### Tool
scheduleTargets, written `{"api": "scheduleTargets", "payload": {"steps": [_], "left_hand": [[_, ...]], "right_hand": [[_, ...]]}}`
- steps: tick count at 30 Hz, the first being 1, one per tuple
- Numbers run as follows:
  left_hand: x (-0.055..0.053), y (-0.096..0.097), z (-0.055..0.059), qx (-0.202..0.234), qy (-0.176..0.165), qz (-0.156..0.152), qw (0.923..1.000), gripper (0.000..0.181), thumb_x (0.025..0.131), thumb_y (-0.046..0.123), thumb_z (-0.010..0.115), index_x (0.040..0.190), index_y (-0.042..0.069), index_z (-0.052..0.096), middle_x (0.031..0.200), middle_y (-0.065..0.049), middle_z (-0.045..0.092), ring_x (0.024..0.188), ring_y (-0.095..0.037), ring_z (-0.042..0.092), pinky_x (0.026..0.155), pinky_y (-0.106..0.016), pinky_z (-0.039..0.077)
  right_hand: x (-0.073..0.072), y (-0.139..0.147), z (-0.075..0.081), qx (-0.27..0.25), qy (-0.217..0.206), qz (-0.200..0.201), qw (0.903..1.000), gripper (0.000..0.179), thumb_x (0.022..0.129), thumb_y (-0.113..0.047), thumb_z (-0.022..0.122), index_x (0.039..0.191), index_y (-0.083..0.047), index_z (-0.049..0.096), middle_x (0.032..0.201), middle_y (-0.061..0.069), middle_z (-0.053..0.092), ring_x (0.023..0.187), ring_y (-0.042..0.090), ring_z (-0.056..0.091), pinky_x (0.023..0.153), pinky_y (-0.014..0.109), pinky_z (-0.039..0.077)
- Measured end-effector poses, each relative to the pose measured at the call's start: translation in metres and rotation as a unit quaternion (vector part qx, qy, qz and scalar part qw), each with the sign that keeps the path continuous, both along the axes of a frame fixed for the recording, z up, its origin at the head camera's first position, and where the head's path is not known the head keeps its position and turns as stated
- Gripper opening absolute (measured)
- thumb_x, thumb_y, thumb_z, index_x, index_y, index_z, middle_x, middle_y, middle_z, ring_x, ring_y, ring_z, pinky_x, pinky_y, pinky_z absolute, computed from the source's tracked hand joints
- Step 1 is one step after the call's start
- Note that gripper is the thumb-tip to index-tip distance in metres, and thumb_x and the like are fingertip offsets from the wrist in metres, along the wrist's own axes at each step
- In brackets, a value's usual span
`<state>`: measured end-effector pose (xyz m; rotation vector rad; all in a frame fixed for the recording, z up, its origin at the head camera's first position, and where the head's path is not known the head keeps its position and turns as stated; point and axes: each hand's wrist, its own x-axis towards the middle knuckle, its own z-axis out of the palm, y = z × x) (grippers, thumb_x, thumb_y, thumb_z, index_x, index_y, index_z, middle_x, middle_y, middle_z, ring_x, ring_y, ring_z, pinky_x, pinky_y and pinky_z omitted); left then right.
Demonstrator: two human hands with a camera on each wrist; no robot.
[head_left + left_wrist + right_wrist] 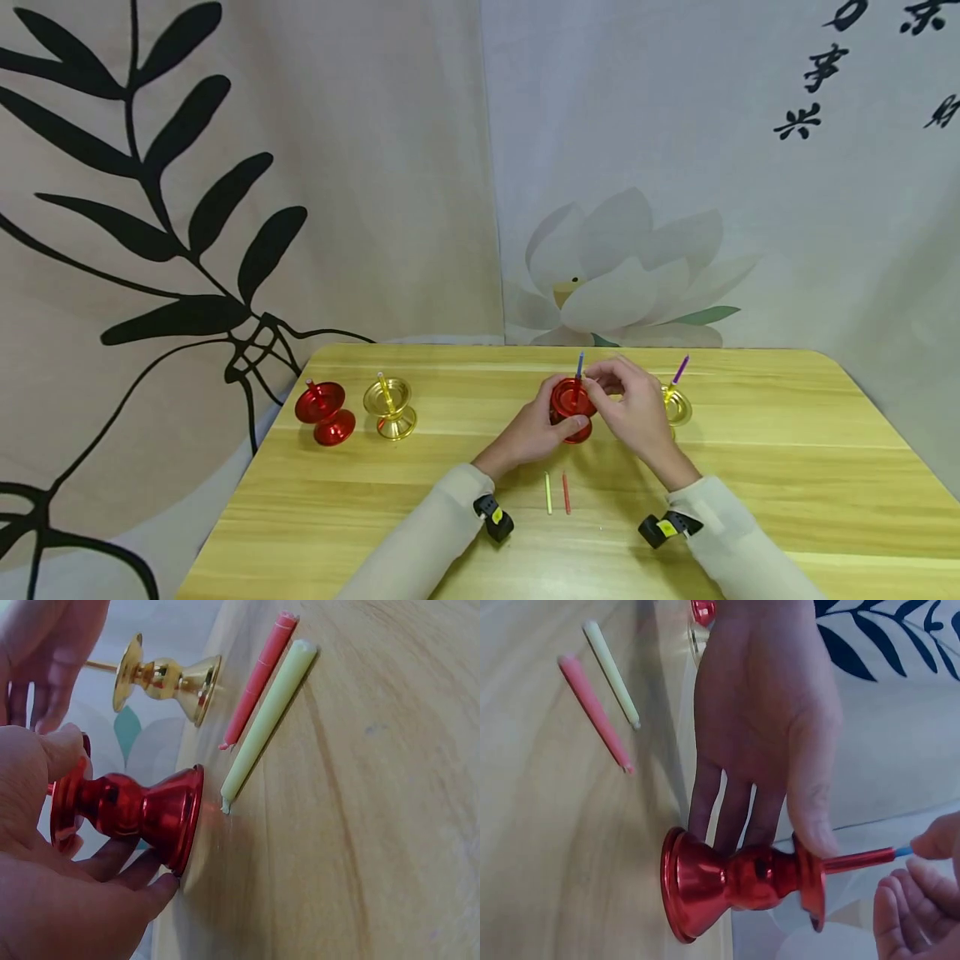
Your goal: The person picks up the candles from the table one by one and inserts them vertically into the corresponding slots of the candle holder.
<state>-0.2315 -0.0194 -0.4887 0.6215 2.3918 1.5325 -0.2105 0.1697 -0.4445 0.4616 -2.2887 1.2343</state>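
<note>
A red metallic candle holder (705,889) sits upright on the wooden table, its cup, stem and flared base visible in both wrist views. My left hand (534,429) grips it, thumb at the front of the dish and fingers around the stem. From its red centre tube (859,860) a blue candle (581,364) points upward. My right hand (633,408) is beside that candle, thumb and fingertips at it; in the right wrist view the fingertips cover most of the candle. Just in front lie a pale green candle (548,493) and a pink-red candle (566,493).
A gold holder (678,407) with a purple candle (681,369) stands beyond my right hand, partly covered. At the left stand another red holder (334,427) and a gold holder (397,425) with a yellow candle (386,392). A patterned curtain (397,167) hangs behind the table.
</note>
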Motion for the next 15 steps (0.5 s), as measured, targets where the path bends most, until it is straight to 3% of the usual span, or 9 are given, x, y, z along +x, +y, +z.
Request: {"api": "scheduleTargets", "payload": {"steps": [7,15], "left_hand": [[0.001,0.003,0.001,0.005,-0.001,-0.005,1.0,0.077,0.111,0.035,0.07,0.171,0.009,0.029,0.153,-0.016,0.062,0.137,-0.027,0.063,0.114,-0.043,0.052],[0.004,0.008,0.001,0.002,0.008,-0.004,1.0,0.076,0.111,0.032,0.07,0.17,0.006,0.029,0.151,-0.019,0.062,0.138,-0.029,0.063,0.115,-0.045,0.051]], "right_hand": [[0.028,0.008,0.0,0.019,-0.025,0.009,0.9995,0.013,0.093,0.004,0.082,0.095,-0.009,0.078,0.089,-0.004,0.073,0.078,0.012,0.069,0.072,0.029,0.063],[0.057,0.013,-0.017,0.066,-0.073,0.06,0.9933,0.016,0.087,0.001,0.086,0.09,-0.011,0.076,0.086,-0.01,0.07,0.075,0.005,0.068,0.066,0.029,0.062]]}}
